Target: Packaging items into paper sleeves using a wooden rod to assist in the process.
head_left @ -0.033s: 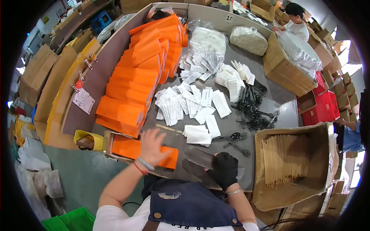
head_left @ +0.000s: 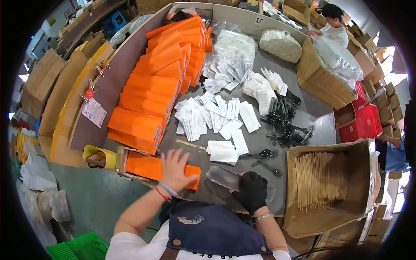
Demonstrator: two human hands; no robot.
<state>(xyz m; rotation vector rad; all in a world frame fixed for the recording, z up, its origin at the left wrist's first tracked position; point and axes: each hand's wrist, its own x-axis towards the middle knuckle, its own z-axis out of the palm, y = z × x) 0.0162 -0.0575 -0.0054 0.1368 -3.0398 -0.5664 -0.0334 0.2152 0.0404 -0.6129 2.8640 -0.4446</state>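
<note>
Change: nothing has moved; both hands as before.
Left hand (head_left: 175, 169): fingers spread flat on orange envelope (head_left: 149, 167), near table edge.
Right hand (head_left: 251, 190): gloved, clenched on clear sleeve (head_left: 223, 177), its long axis pointing left toward the envelope.

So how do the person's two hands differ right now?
The left hand is bare, with a red band at the wrist; the right hand wears a black glove and a metal bracelet. The left hand lies flat, fingers spread, on an orange envelope; the right hand grips a clear plastic piece. Both are over the grey table.

Right hand (head_left: 252, 190) glove hides fingers; clear bag (head_left: 225, 178) partly covered.
</note>
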